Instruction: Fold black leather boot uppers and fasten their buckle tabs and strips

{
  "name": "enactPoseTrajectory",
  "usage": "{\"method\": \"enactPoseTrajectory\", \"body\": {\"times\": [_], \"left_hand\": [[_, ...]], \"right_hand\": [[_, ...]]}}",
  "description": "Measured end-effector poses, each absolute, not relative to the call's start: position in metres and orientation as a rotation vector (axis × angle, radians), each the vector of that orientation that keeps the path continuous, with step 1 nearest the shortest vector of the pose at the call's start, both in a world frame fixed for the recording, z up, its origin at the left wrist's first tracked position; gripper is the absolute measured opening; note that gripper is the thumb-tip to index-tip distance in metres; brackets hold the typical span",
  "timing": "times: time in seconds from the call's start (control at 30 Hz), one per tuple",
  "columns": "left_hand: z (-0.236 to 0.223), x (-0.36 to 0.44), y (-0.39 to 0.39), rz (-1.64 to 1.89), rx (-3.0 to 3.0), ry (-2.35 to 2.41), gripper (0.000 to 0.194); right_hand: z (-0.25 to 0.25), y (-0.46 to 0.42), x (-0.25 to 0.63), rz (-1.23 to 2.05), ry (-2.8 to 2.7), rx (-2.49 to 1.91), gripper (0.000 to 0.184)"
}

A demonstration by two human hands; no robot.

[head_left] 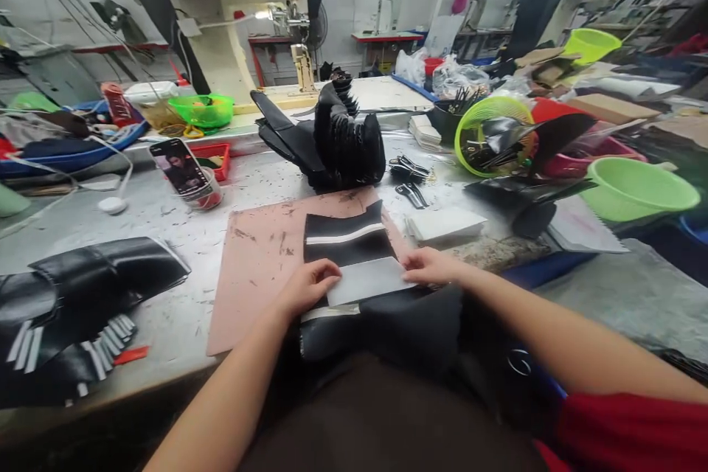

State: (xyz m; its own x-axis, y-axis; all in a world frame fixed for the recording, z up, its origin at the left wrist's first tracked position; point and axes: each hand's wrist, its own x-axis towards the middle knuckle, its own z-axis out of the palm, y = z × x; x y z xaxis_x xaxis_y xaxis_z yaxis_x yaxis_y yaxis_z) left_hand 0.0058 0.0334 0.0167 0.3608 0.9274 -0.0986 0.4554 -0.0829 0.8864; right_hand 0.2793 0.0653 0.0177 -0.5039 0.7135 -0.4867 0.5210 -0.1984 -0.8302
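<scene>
A white rectangular sheet (368, 280) lies across a black leather-like piece (354, 251) that bears a white stripe. My left hand (310, 286) is closed with thumb and fingertips on the sheet's left end. At the right end, my right hand (430, 267) pinches its edge. Under the far part of the black piece is a pinkish board (254, 258). Nearer my body, a second black piece (381, 335) with a pale stripe hangs over the table's front edge. Just beyond my right hand sits a stack of white sheets (445, 224).
Folded black pieces (348, 136) stand bunched behind the board. Small metal-and-black parts (411, 194) lie beside them. More black pieces (110, 273) occupy the left. A phone (180, 168) leans on a cup. Green baskets (641, 188) and a sewing machine (302, 66) are farther off.
</scene>
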Motion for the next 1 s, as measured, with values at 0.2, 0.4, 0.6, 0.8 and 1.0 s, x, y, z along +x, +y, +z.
{"method": "enactPoseTrajectory", "body": {"times": [0.2,0.4,0.6,0.8,1.0], "left_hand": [[0.017,0.007,0.039,0.593,1.607,1.359,0.019],[0.014,0.007,0.043,0.589,1.627,1.456,0.024],[0.012,0.009,0.044,0.609,1.708,1.557,0.026],[0.011,0.011,0.045,0.599,1.790,1.590,0.025],[0.011,0.015,0.043,0.625,1.952,1.622,0.018]], "right_hand": [[0.017,0.058,0.276,1.423,-1.906,-1.587,0.029],[0.021,0.055,0.276,1.169,-2.022,-1.628,0.027],[0.024,0.058,0.276,1.174,-2.039,-1.662,0.030],[0.030,0.063,0.275,1.239,-2.037,-1.763,0.031],[0.038,0.067,0.270,1.014,-2.371,-1.775,0.023]]}}
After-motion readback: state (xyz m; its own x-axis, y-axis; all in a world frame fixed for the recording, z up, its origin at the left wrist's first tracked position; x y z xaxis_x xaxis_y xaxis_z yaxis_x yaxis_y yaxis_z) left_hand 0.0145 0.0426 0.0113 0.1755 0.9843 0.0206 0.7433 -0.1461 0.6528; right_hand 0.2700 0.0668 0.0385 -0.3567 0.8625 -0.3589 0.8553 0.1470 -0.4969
